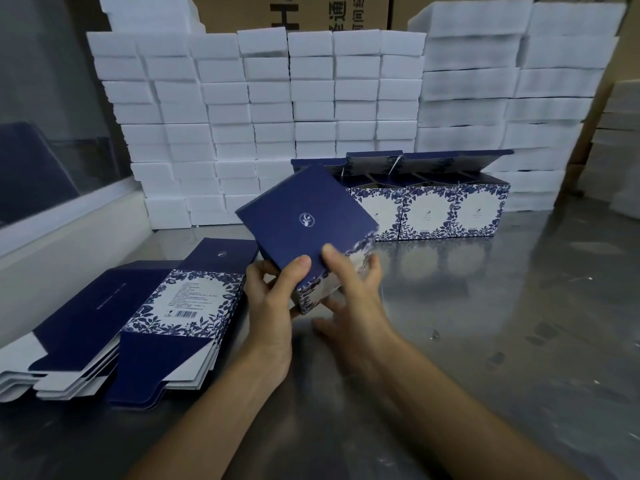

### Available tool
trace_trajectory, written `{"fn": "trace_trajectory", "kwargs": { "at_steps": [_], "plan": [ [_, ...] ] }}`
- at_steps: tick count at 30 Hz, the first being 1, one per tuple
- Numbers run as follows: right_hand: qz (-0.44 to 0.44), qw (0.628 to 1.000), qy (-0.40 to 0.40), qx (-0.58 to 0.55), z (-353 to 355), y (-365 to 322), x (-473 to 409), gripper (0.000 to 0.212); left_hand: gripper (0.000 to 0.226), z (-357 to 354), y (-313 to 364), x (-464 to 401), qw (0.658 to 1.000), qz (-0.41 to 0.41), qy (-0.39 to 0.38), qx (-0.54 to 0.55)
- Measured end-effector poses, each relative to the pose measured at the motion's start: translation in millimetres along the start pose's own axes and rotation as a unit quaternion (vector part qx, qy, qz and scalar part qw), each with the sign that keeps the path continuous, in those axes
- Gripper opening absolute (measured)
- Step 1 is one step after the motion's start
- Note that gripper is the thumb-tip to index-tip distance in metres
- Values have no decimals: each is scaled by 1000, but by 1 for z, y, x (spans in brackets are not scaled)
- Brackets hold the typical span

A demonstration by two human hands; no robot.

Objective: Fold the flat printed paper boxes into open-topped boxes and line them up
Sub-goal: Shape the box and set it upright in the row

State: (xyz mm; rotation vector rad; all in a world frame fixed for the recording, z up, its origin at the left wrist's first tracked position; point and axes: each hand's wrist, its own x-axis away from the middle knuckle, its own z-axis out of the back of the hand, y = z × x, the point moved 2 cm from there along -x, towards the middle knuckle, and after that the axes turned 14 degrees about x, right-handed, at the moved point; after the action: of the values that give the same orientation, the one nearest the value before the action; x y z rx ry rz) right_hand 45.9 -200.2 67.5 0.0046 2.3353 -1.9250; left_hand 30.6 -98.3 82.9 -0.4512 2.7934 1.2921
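A navy paper box (304, 220) with a small white emblem and blue-and-white leaf sides is held tilted above the steel table (502, 323). My left hand (272, 299) grips its lower left corner, thumb on the navy face. My right hand (349, 289) holds the lower right edge, fingers spread around the floral side. A stack of flat printed boxes (138, 323) lies at the left. Three folded open-topped boxes (429, 209) stand in a row behind, lids up.
A wall of white foam blocks (263, 109) rises at the back, with brown cartons (294, 12) behind it. A white ledge and glass pane (65, 216) run along the left. More white stacks (623, 140) stand at the far right.
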Motion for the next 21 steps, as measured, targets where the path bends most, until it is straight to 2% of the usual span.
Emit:
{"fn": "trace_trajectory", "kwargs": {
  "at_steps": [2,7,13,21],
  "plan": [
    [-2,1000,9,3,5,-2,-3,108,78,2,-1,-1,1000,-7,-11,-12],
    [1,999,32,21,14,-4,-7,89,75,3,-4,-3,998,-18,-41,-38],
    [-45,997,49,32,21,-7,-7,102,71,5,-2,-6,997,-21,-46,-52],
    [-90,995,43,-2,29,-16,-9,93,55,11,-1,-14,995,-33,-61,-71]
  ]
}}
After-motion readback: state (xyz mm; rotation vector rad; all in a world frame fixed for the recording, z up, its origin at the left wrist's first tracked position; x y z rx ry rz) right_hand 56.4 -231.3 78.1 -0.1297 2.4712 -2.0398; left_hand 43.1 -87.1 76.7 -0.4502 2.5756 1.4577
